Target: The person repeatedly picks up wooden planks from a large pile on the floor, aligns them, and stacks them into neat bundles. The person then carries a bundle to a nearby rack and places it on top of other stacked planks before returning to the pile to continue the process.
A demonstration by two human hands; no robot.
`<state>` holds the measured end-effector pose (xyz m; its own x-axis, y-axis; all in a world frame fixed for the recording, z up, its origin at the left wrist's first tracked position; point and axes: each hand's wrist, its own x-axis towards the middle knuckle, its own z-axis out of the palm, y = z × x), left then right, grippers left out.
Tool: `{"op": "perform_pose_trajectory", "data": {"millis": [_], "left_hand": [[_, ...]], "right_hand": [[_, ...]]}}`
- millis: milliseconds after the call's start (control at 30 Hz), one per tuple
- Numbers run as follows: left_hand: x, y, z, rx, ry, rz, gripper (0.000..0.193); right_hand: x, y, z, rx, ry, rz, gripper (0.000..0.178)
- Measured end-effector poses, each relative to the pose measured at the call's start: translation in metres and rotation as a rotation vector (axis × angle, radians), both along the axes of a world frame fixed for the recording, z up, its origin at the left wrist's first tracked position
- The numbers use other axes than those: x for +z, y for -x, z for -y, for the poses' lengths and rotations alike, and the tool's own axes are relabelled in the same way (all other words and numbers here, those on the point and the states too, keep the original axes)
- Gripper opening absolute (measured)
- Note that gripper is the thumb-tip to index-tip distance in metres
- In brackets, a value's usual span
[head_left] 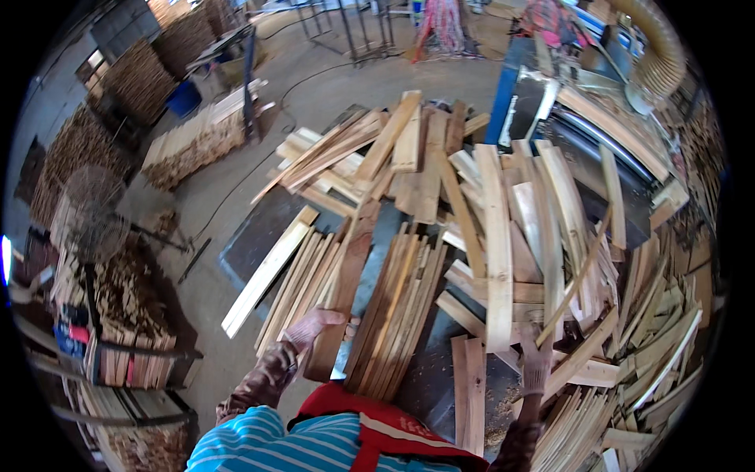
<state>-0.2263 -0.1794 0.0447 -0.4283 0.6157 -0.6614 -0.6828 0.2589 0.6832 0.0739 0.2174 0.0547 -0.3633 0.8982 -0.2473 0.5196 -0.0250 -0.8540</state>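
Note:
My left hand (314,327) is closed around the lower part of a long reddish-brown board (346,279), with fingertips showing past its right edge. The board lies tilted between two bundles of narrow planks: a pale bundle (303,279) on the left and a browner bundle (397,311) on the right. Over on the right, my right hand (536,363) has its fingers closed among the lower ends of loose boards. A thin, slanting wooden strip (580,279) and the end of a pale board (552,259) meet it there. Which of these it grips is hard to make out.
A heap of mixed boards (425,157) covers the bench's far side. A blue-framed machine with rollers (605,153) stands at far right, under a ribbed hose (657,51). Loose offcuts (661,338) pile up at right. Stacked wood, a fan (94,212) and a blue bucket (183,99) stand left.

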Motion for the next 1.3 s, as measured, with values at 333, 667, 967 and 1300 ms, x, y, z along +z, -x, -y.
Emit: {"op": "perform_pose_trajectory", "data": {"millis": [333, 667, 967, 1300], "left_hand": [[-0.057, -0.045, 0.055, -0.093, 0.408, -0.395, 0.082], [-0.171, -0.037, -0.029, -0.086, 0.599, -0.764, 0.054], [-0.142, -0.035, -0.05, 0.073, 0.446, -0.64, 0.076], [-0.058, -0.042, -0.187, 0.12, -0.252, -0.798, 0.055]], "right_hand": [[-0.099, -0.109, 0.086, -0.125, 0.344, -0.281, 0.027], [-0.099, -0.133, 0.105, 0.012, -0.199, 0.081, 0.049], [0.031, -0.104, 0.065, 0.084, -0.374, 0.716, 0.071], [-0.023, 0.018, -0.08, 0.257, -0.733, 0.664, 0.075]]}}
